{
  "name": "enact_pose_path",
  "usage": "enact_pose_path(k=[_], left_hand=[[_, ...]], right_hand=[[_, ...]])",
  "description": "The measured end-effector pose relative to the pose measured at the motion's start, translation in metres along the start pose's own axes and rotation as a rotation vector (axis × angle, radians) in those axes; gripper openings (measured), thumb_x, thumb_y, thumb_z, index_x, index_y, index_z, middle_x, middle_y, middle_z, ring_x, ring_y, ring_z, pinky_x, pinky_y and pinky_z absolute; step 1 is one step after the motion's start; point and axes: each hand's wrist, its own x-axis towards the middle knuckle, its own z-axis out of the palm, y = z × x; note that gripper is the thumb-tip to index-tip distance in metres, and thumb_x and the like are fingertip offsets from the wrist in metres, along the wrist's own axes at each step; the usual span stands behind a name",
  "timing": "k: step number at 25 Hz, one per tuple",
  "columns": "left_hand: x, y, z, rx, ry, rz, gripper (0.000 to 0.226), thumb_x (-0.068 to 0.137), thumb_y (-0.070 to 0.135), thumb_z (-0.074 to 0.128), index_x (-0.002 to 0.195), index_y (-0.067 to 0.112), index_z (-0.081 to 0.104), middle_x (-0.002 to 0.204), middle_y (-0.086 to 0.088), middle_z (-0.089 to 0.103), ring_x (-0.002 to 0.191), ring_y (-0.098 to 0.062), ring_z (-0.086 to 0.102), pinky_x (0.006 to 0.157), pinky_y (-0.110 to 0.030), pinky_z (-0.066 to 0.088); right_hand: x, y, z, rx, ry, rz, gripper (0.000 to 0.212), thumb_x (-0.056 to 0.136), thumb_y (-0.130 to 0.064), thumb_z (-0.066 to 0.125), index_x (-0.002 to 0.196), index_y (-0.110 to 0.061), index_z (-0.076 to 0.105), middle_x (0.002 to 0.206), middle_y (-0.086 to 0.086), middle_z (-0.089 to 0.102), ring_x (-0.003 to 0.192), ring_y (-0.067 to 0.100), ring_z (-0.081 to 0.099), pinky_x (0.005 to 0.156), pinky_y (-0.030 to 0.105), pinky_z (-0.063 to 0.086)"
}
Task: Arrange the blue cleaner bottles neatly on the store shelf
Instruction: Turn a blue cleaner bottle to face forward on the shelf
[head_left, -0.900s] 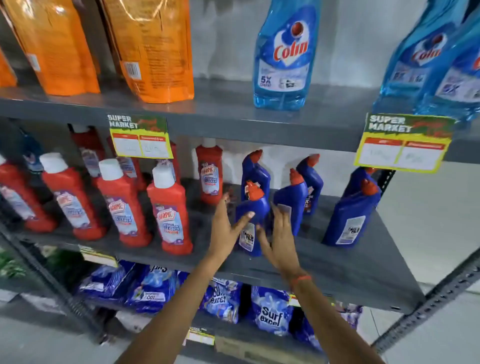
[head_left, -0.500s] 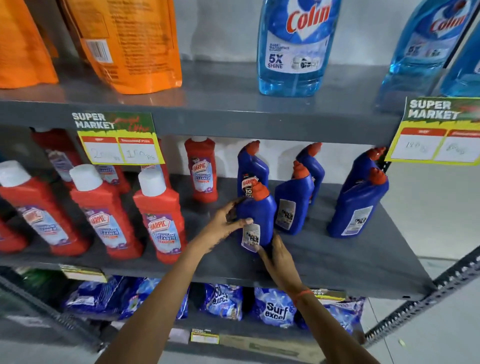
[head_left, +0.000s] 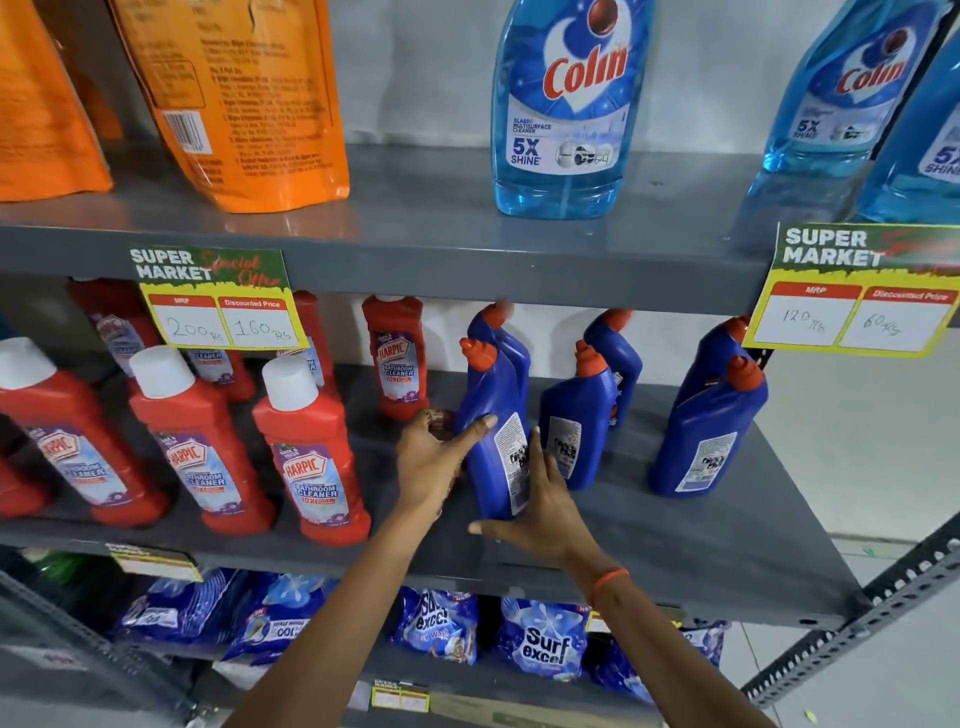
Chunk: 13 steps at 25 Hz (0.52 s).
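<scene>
Mid-frame, left hand (head_left: 431, 467) and right hand (head_left: 540, 512) both had fingers wrapped round one blue bottle (head_left: 493, 436), standing on the grey shelf (head_left: 675, 545).

both hands (head_left: 431, 462) closed, blue bottle (head_left: 493, 431) lifted back

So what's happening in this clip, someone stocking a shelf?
Yes. A person is tidying the middle shelf of a store rack. Both hands are on one dark blue cleaner bottle near the front: the left hand wraps its left side, the right hand cups its base and label side. Five more blue bottles stand loosely grouped behind and to its right, labels facing forward. Red Harpic bottles fill the shelf's left half.
</scene>
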Motion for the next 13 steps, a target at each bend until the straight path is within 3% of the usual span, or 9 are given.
enact_pose_path(k=[2, 4, 6, 8, 10, 13], left_hand=[[-0.006, 0.002, -0.001, -0.021, -0.026, 0.025, 0.047, 0.059, 0.047, 0.079, 0.083, 0.011, 0.062, 0.083, -0.01, 0.074, 0.076, -0.024, 0.072, 0.067, -0.045, 0.061], [-0.008, 0.0, -0.002, -0.106, -0.091, 0.042, 0.022, 0.078, 0.032, 0.072, 0.083, 0.013, 0.063, 0.079, -0.002, 0.075, 0.074, -0.02, 0.072, 0.066, -0.041, 0.061], [-0.004, -0.003, -0.004, -0.219, -0.182, -0.015, 0.006, 0.089, 0.015, 0.058, 0.088, 0.014, 0.064, 0.077, 0.005, 0.076, 0.077, -0.016, 0.071, 0.066, -0.03, 0.061], [0.007, -0.01, -0.01, -0.323, -0.339, -0.108, 0.019, 0.087, 0.021, 0.06, 0.105, 0.013, 0.063, 0.09, 0.009, 0.075, 0.094, -0.015, 0.067, 0.077, -0.024, 0.056], [0.019, -0.012, -0.018, -0.345, -0.492, -0.2, 0.051, 0.068, 0.043, 0.076, 0.111, 0.021, 0.063, 0.101, 0.011, 0.072, 0.103, -0.009, 0.063, 0.089, -0.024, 0.051], [0.028, -0.011, -0.025, -0.35, -0.563, -0.278, 0.062, 0.043, 0.046, 0.089, 0.098, 0.027, 0.067, 0.094, 0.011, 0.074, 0.09, -0.005, 0.067, 0.077, -0.021, 0.055]], right_hand=[[0.0, -0.001, 0.004, -0.024, 0.031, -0.013, 0.131, 0.056, -0.044, 0.084, 0.146, -0.012, -0.004, 0.151, 0.011, 0.021, 0.139, 0.026, 0.022, 0.112, 0.039, 0.028], [0.001, 0.0, 0.004, 0.077, 0.083, -0.039, 0.118, 0.057, -0.034, 0.081, 0.146, -0.015, 0.006, 0.142, 0.009, 0.034, 0.129, 0.021, 0.036, 0.105, 0.034, 0.037], [0.002, -0.001, 0.0, 0.19, 0.084, -0.077, 0.1, 0.055, -0.025, 0.076, 0.14, -0.02, 0.023, 0.123, 0.001, 0.05, 0.106, 0.01, 0.053, 0.088, 0.026, 0.046], [0.002, -0.002, -0.006, 0.288, -0.005, -0.095, 0.083, 0.058, -0.019, 0.071, 0.133, -0.023, 0.035, 0.099, -0.004, 0.059, 0.078, 0.004, 0.058, 0.07, 0.021, 0.049], [0.005, -0.001, -0.01, 0.378, -0.106, -0.078, 0.059, 0.064, -0.015, 0.067, 0.119, -0.022, 0.047, 0.083, -0.002, 0.06, 0.067, 0.007, 0.056, 0.063, 0.023, 0.049], [0.013, 0.003, -0.011, 0.435, -0.18, -0.034, 0.034, 0.068, -0.016, 0.063, 0.1, -0.022, 0.053, 0.084, 0.007, 0.06, 0.073, 0.015, 0.056, 0.068, 0.028, 0.051]])
